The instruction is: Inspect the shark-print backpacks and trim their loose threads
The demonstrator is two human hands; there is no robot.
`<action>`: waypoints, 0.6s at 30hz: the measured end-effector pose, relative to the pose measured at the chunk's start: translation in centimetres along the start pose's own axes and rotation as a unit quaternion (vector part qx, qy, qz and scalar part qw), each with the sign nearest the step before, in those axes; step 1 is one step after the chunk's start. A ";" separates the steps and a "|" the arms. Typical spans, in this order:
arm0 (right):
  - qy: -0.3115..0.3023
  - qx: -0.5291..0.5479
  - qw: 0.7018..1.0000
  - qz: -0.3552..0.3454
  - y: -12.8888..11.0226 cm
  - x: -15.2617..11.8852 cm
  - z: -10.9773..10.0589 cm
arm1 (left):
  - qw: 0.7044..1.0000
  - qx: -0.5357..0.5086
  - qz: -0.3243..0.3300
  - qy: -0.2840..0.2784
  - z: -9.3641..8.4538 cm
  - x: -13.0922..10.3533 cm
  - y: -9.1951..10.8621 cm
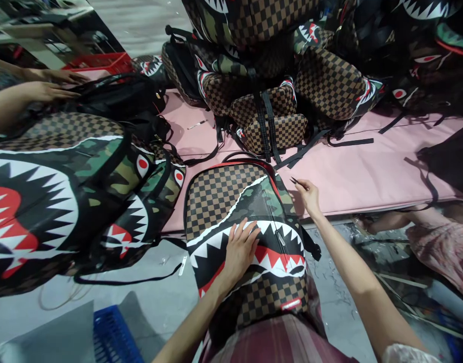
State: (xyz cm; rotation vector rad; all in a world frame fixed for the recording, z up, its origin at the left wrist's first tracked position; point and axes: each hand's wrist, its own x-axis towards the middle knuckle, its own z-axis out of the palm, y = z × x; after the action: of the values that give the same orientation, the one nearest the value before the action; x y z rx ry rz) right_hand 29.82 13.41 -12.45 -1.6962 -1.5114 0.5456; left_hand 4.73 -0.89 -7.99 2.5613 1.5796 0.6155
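Note:
A checkered and camouflage backpack with a printed shark mouth lies across the front edge of the pink table, its lower end against the person's clothing. My left hand rests flat on its front, fingers extended over the printed teeth. Just right of the backpack's upper part, my right hand is closed on a small dark pointed tool, which looks like snips or tweezers. The tool's tip points up and left, apart from the bag.
Similar backpacks crowd the left side, where another person's hands touch a black one. More bags are piled at the back. A pen lies on the table. A blue basket stands on the floor; another person sits at the right.

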 end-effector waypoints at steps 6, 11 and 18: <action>-0.014 -0.108 0.994 0.008 3.0 -3.5 -2.3 | 0.998 -0.065 -0.006 0.004 0.3 0.6 1.3; -0.171 -0.133 0.951 -0.222 -3.5 -8.2 -5.5 | 0.989 -0.124 -0.084 0.017 0.0 1.1 1.4; -0.236 -0.183 0.895 -0.332 -5.8 -12.0 -4.4 | 0.977 -0.089 -0.168 -0.093 0.8 4.0 3.3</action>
State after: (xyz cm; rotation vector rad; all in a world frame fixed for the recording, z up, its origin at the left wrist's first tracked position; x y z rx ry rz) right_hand 27.08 0.62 -7.42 -1.2041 -2.5323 0.3171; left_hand 9.39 1.19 -6.67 2.0900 1.7460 0.4452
